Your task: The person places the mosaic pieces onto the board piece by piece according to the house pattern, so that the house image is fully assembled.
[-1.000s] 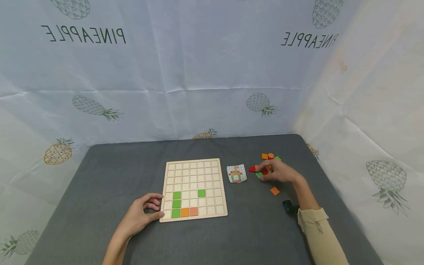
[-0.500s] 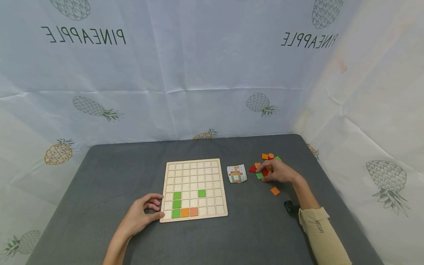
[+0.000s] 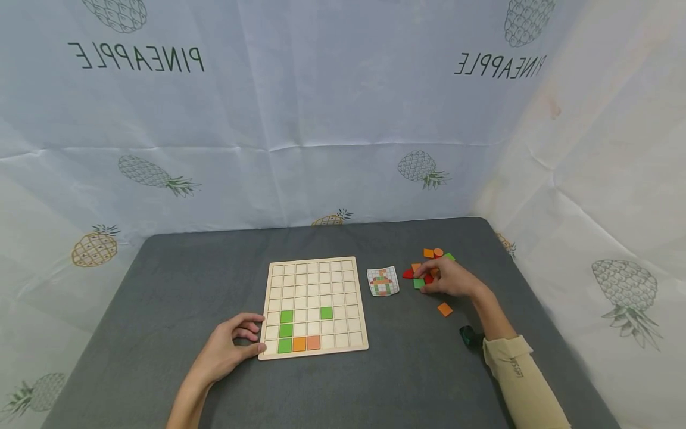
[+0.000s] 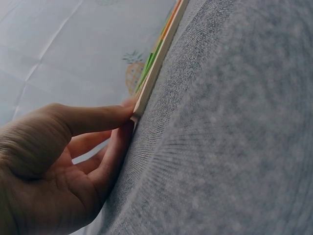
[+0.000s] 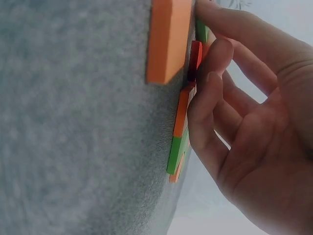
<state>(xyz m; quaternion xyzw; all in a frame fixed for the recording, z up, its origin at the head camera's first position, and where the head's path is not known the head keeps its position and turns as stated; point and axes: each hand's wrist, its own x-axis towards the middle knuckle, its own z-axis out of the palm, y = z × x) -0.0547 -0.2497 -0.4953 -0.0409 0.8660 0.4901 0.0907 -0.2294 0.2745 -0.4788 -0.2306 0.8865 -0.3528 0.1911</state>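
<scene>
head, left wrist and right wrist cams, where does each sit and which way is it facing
Head: on the head, facing forward and down at board, loose tiles and curtain; left grip, right grip and both forearms show.
Left wrist: at that wrist, low along the table toward the board's edge; only the left grip shows.
Right wrist: at that wrist, low along the table toward the loose tiles; only the right grip shows.
Head and right wrist share the right grip and loose tiles.

A screened-off tabletop corner — creased white cloth (image 3: pixel 332 113), printed with pineapples (image 3: pixel 93 249) and mirrored lettering (image 3: pixel 134 58), hangs behind and beside a grey table (image 3: pixel 203 268). Whether home, lab or studio — the views cannot tell.
</scene>
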